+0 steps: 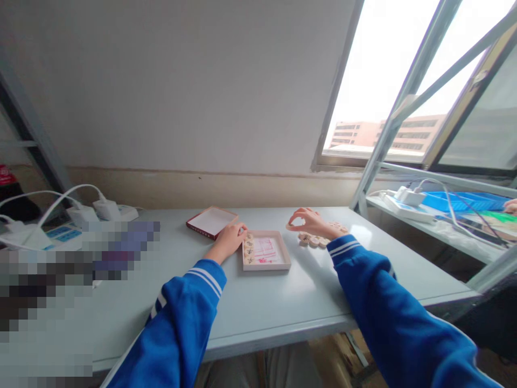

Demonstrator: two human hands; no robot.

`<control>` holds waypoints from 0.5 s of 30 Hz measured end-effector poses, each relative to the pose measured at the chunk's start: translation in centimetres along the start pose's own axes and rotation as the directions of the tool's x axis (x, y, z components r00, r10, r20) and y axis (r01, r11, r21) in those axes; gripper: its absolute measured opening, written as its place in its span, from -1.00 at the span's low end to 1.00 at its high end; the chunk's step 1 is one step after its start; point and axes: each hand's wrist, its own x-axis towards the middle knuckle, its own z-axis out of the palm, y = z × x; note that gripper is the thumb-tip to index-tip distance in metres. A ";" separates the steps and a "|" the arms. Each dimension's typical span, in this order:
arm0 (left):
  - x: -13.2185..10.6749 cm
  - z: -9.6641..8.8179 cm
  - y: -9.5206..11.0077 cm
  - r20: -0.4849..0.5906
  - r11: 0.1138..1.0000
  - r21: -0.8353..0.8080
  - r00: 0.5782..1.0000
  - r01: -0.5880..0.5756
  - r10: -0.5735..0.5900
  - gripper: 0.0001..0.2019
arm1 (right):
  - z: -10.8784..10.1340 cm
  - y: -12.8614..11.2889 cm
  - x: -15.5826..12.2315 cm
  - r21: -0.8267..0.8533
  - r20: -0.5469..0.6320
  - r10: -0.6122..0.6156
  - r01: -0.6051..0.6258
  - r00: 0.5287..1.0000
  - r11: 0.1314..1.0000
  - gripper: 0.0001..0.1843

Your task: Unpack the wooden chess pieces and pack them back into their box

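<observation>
A shallow box (286, 250) lies on the desk in front of me, with a printed paper sheet (264, 250) on its floor. Several round xiangqi pieces (249, 251) form a column along its left wall. My left hand (228, 240) rests at the box's upper left corner, fingers bent and closed on the rim. To the right of the box, my right hand (310, 222) is raised over the desk, thumb and fingertips pinching one xiangqi piece (290, 227). More loose pieces (313, 240) lie grouped beneath and beyond this hand, which partly hides them.
The dark red box lid (212, 221) lies inside up, left of the box. White chargers and cables on a power strip (128, 213) stand at the far left. At right, a neighbouring desk holds another power strip (407, 206), a blue tray (464, 201) and part of another person's hand (511, 206).
</observation>
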 end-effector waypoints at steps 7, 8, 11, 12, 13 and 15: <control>-0.2 -0.3 0.2 0.011 1.000 0.001 1.000 0.009 -0.009 -0.82 | 0.1 2.5 1.9 -0.163 0.069 0.193 -0.180 0.979 0.970 -0.67; -0.2 -0.2 0.2 0.011 1.000 0.001 1.000 0.011 -0.011 -0.82 | -0.2 2.7 1.4 -0.129 0.064 0.165 -0.156 0.984 0.979 -0.66; -0.1 -0.2 0.2 0.006 1.000 -0.008 1.000 0.005 -0.005 -0.81 | -1.1 3.0 -0.5 0.061 0.092 0.005 -0.010 0.996 0.998 -0.67; -0.1 -0.2 0.2 0.005 1.000 -0.010 1.000 -0.001 0.001 -0.81 | -1.2 2.9 -1.1 0.115 0.117 -0.043 0.030 0.992 0.993 -0.67; -0.1 -0.1 0.2 0.006 1.000 -0.011 1.000 -0.005 0.005 -0.81 | -1.2 2.9 -1.7 0.144 0.141 -0.072 0.052 0.987 0.988 -0.68; -0.1 -0.1 0.2 0.013 1.000 -0.008 1.000 0.004 -0.004 -0.81 | -1.1 2.7 -2.7 0.105 0.153 -0.067 0.051 0.986 0.993 -0.72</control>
